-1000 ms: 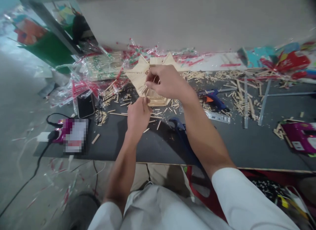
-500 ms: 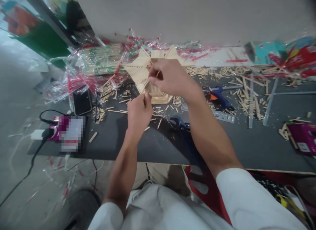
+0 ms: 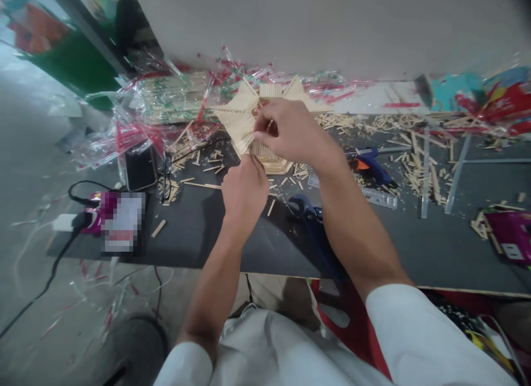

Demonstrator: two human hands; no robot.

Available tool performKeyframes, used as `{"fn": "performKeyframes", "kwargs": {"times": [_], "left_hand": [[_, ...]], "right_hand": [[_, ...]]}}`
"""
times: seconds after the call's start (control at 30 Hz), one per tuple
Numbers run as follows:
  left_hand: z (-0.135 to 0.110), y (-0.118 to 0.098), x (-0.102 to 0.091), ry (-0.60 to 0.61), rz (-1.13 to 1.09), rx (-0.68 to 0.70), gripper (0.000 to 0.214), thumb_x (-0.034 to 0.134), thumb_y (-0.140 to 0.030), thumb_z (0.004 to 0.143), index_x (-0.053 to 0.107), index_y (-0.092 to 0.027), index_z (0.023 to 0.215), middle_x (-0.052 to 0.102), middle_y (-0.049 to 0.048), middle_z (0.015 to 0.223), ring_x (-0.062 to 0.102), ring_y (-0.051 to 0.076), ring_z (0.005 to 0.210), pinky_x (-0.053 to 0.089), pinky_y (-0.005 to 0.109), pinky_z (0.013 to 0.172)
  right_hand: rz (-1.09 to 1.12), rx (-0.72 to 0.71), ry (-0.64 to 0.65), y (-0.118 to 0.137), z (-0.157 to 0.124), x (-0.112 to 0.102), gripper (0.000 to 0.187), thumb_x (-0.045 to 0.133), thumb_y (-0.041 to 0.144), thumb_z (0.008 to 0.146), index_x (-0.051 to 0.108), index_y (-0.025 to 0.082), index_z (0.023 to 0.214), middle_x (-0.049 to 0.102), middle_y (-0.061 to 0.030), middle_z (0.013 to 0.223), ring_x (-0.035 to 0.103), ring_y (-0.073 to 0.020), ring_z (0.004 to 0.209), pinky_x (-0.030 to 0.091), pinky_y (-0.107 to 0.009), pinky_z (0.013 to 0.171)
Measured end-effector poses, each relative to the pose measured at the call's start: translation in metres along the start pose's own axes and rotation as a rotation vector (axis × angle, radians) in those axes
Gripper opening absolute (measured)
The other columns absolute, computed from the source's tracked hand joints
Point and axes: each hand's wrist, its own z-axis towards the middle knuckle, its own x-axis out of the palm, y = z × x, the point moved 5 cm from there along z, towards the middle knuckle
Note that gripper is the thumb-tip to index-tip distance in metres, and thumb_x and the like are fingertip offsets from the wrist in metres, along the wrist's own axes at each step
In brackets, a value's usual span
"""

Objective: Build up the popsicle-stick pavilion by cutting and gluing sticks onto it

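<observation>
A small model (image 3: 240, 118) built of thin wooden sticks, with pointed fan-like panels, stands on the dark table (image 3: 415, 242) near the wall. My right hand (image 3: 290, 131) reaches over it and pinches a short stick against its top. My left hand (image 3: 244, 192) is closed just below the model's front edge, its fingertips against the model's base; what it holds is hidden.
Loose sticks (image 3: 410, 159) litter the table. A blue glue gun (image 3: 369, 162) and a metal ruler (image 3: 377, 197) lie right of the model, blue-handled cutters (image 3: 307, 209) under my right forearm. Crumpled cellophane (image 3: 136, 126), a black box (image 3: 141, 167) and a plugged-in cable (image 3: 78, 220) sit left.
My left hand has risen a little toward the model's base. My right hand stays pinched at the model's top. The view has shifted slightly.
</observation>
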Motion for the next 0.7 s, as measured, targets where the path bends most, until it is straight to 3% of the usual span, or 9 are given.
{"fn": "performKeyframes", "kwargs": {"times": [0.4, 0.7], "left_hand": [[0.002, -0.016, 0.000, 0.017, 0.082, -0.161, 0.012, 0.061, -0.026, 0.100, 0.064, -0.018, 0.091, 0.067, 0.0148, 0.076, 0.075, 0.041, 0.091, 0.055, 0.052, 0.082], [0.000, -0.028, -0.006, 0.092, 0.289, -0.186, 0.024, 0.049, -0.025, 0.103, 0.070, -0.014, 0.108, 0.078, 0.0204, 0.096, 0.078, 0.036, 0.097, 0.059, 0.046, 0.088]], "right_hand": [[-0.001, 0.020, 0.045, 0.005, -0.002, -0.003, 0.014, 0.062, 0.015, 0.091, 0.072, 0.025, 0.088, 0.076, -0.0103, 0.107, 0.069, -0.0287, 0.088, 0.055, -0.047, 0.083], [0.019, -0.013, 0.053, 0.010, -0.002, -0.004, 0.023, 0.055, 0.000, 0.083, 0.069, 0.018, 0.086, 0.074, -0.0108, 0.099, 0.067, -0.0242, 0.093, 0.048, -0.035, 0.080]]}}
